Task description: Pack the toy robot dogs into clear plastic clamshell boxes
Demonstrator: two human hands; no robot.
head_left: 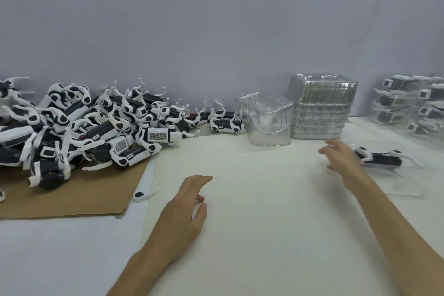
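A big heap of black-and-white toy robot dogs (pixel 79 125) lies at the left, partly on brown cardboard (pixel 72 197). One dog (pixel 382 158) sits inside a closed clear clamshell box (pixel 403 187) at the right. My right hand (pixel 341 158), blurred, hovers just left of that box with fingers spread and holds nothing. My left hand (pixel 187 209) is over the white table near the middle, fingers relaxed and empty. An empty clear clamshell (pixel 266 118) stands by a stack of nested clamshells (pixel 322 108) at the back.
Packed boxes with dogs (pixel 413 106) are piled at the far right against the wall. A loose white toy leg (pixel 144 194) lies at the cardboard's edge. A grey wall closes the back of the white table (pixel 252 235).
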